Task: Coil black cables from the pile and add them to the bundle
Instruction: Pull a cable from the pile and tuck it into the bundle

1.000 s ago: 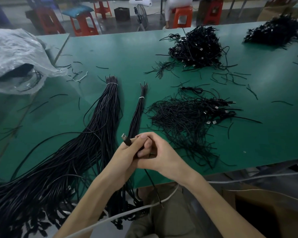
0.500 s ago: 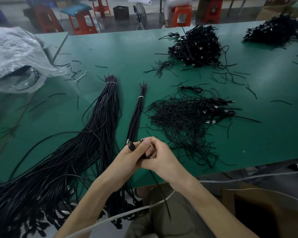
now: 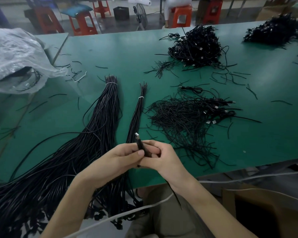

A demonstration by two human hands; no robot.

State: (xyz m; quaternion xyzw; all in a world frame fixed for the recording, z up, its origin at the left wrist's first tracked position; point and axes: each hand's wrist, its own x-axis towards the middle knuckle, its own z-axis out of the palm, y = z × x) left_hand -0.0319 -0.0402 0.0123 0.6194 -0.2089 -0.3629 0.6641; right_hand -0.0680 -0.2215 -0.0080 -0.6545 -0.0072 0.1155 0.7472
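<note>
Both hands meet near the table's front edge around one black cable point(image 3: 140, 143), whose silver USB plug sticks up above my fingers. My left hand point(image 3: 118, 158) pinches the cable under the thumb. My right hand point(image 3: 159, 157) curls its fingers round the same cable; its loose tail hangs below my right wrist. A thick bundle of straight black cables point(image 3: 100, 127) tied with a white band lies to the left. A thin tied bundle point(image 3: 137, 115) lies just behind my hands. A loose pile of thin black cables point(image 3: 184, 121) spreads to the right.
The green table point(image 3: 110, 54) carries scattered black wire ties, a heap of coiled cables point(image 3: 196, 47) at the back and another heap point(image 3: 273, 31) far right. A clear plastic bag point(image 3: 15, 60) lies at the left. A cardboard box point(image 3: 265, 215) stands below the right front edge.
The USB plug has tipped more upright between my fingers and the hanging tail has shortened slightly. Both hands stay at the same spot.
</note>
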